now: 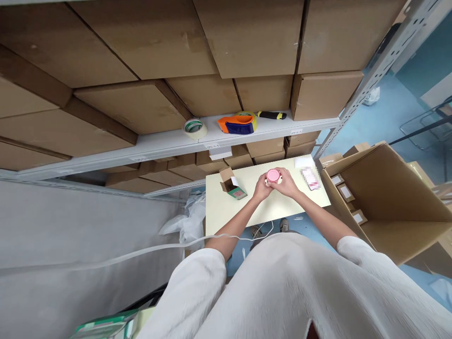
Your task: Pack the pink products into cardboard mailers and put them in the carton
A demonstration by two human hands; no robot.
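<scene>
Above the pale table (226,214) I hold a small jar with a pink lid (273,175), its top facing up at me. My left hand (262,188) is closed round the jar's left side. From the right, my right hand (286,182) grips it too, with fingers wrapped near the lid. The jar's body is mostly hidden by my fingers. To the left of my hands a small green-and-brown carton (233,186) lies on the table with its flaps open. A blurred-out pinkish item (310,178) lies to the right of them.
Brown boxes (208,99) fill the metal shelf (169,140) ahead. A tape roll (194,127), an orange-and-blue tape dispenser (236,124) and a black-and-yellow cutter (271,115) lie on its edge. A large open carton (395,197) stands right. A white cable (141,254) crosses at left.
</scene>
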